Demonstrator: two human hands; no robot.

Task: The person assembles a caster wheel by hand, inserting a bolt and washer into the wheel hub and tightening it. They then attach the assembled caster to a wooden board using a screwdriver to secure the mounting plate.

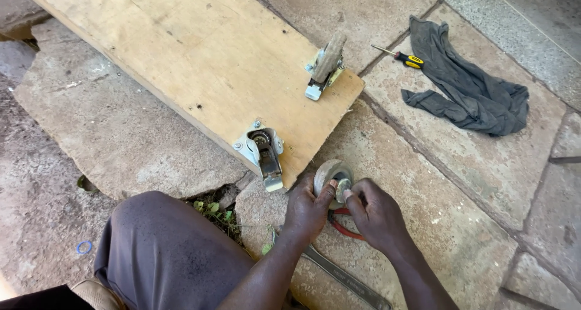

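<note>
Outdoors, on rough stone paving [460, 183] with dirt-filled joints and a few weeds [212, 210] in a crack. Low on the slabs, just off the near corner of a board, a loose worn wheel [333, 176], pinched from both sides: left hand [307, 210] curled round its rim, thumb on the face; right hand [376, 213] with fingertips closed on the metal hub. Under the hands, red-handled pliers [345, 226] and a long flat wrench [345, 278]. Beyond, a pale wooden board [200, 50] lying flat, carrying an empty caster bracket [263, 153] and a caster with its wheel [327, 65]. Farther right, a yellow-handled screwdriver [400, 56] beside a crumpled grey rag [466, 83]. Near left, a knee in grey cloth [163, 249].
</note>
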